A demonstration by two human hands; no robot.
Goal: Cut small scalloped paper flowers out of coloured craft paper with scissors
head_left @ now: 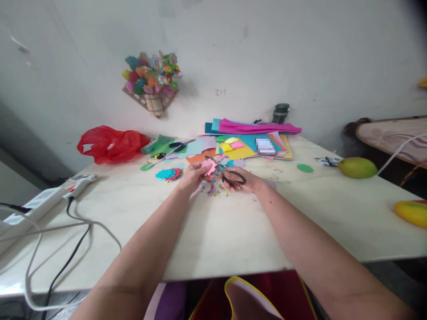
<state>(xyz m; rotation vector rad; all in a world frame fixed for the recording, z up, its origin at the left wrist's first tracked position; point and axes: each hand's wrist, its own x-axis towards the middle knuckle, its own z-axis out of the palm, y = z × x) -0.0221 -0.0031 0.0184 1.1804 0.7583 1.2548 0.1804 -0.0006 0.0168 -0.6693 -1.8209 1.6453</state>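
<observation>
left hand (193, 175) pinches pink paper (210, 166); right hand (245, 181) grips scissors (230, 175).

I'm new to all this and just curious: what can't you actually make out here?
- Head view: the scissors' blades are too small to tell open from closed.
- The pink paper's shape is partly hidden by the left hand.
- A blurred patch covers part of the paper stack.
- The yellow fruit is cut off by the right edge.

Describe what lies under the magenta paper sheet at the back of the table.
Under the magenta paper sheet a stack of coloured paper sheets shows blue, yellow and orange edges; the sheets' covered middles stay hidden.
</observation>
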